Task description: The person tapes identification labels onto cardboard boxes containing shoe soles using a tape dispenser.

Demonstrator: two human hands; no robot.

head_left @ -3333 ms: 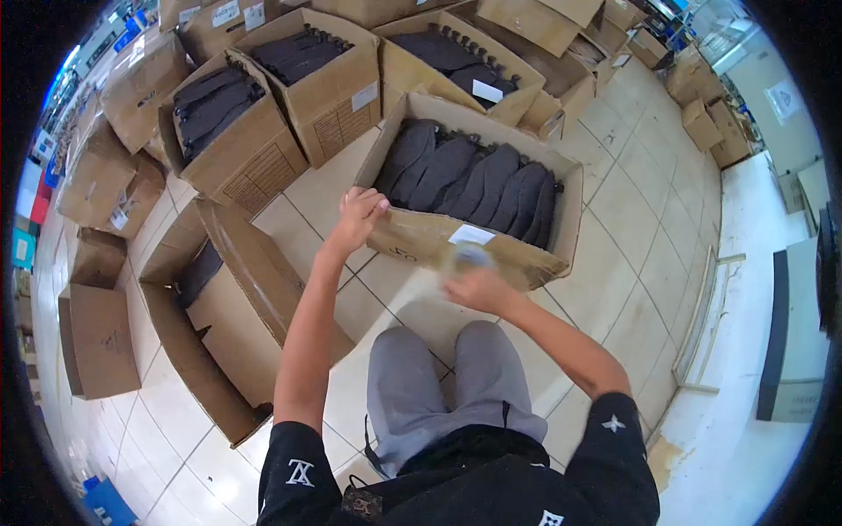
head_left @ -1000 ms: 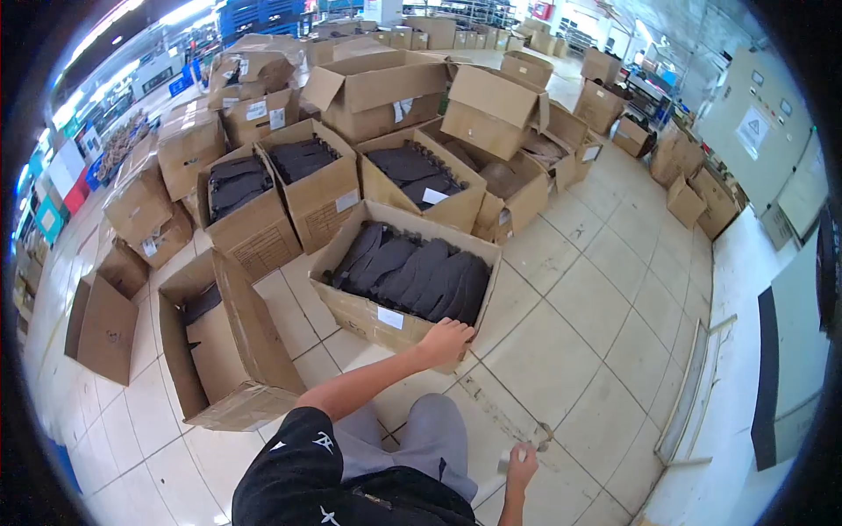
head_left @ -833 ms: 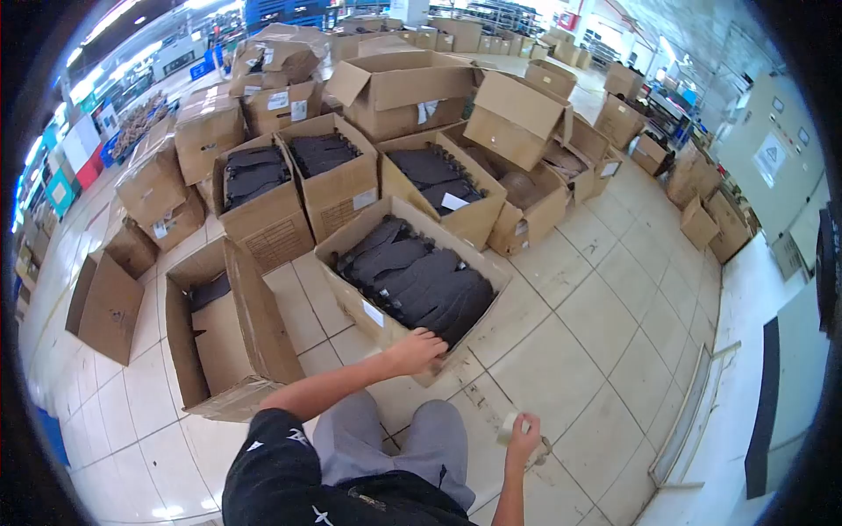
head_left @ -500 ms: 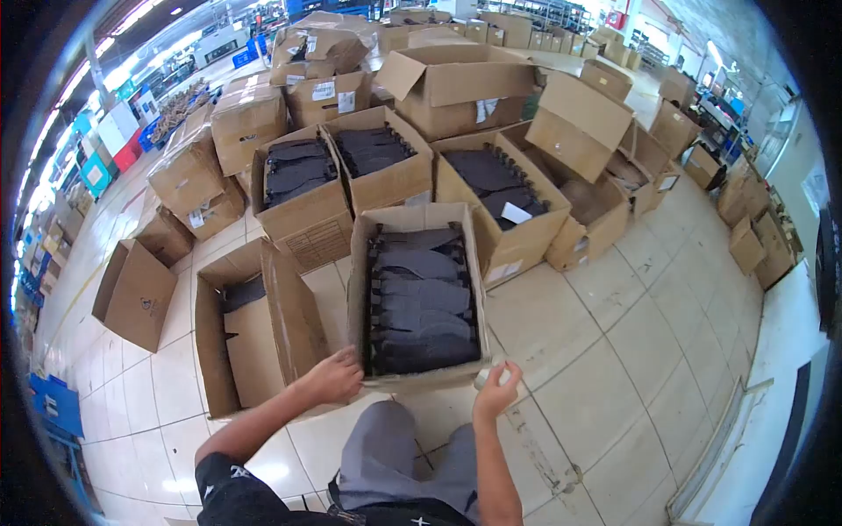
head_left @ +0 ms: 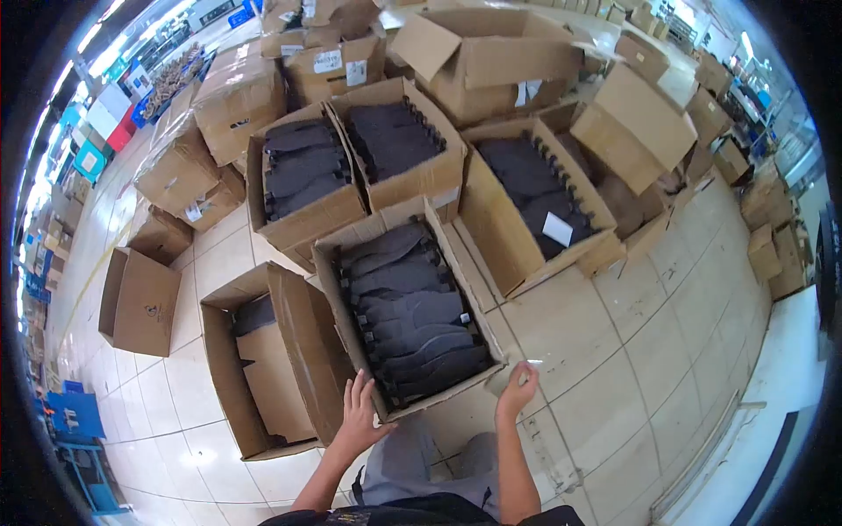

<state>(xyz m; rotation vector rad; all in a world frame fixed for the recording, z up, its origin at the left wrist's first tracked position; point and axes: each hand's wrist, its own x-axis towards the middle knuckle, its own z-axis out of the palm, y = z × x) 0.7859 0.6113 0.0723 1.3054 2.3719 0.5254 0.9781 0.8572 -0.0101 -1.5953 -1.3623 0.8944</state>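
In front of me is an open cardboard box point(head_left: 321, 263) packed with rows of dark grey curved pieces point(head_left: 412, 307). Its near end lies close to my knees, and the box sits at an angle. My left hand point(head_left: 358, 414) is open, fingers spread, against the near left corner of this box. Off the near right corner, my right hand point(head_left: 517, 392) has its thumb and fingers pinched together. A small pale thing shows at those fingertips, too small to name. Left of the packed box stands another open box point(head_left: 303, 351) with a cardboard sheet point(head_left: 279, 386) inside.
Behind the front box stand more open boxes of dark pieces point(head_left: 307, 167), one with a white card point(head_left: 557, 229) on top. Closed cartons point(head_left: 237, 92) are stacked at back left. A large open carton point(head_left: 500, 66) stands at the back. Tiled floor point(head_left: 596, 351) lies to the right.
The front box now sits turned, its far end further left. My left hand has opened and spread its fingers at the corner. My right hand stays pinched, slightly further right. The camera view has tipped downward.
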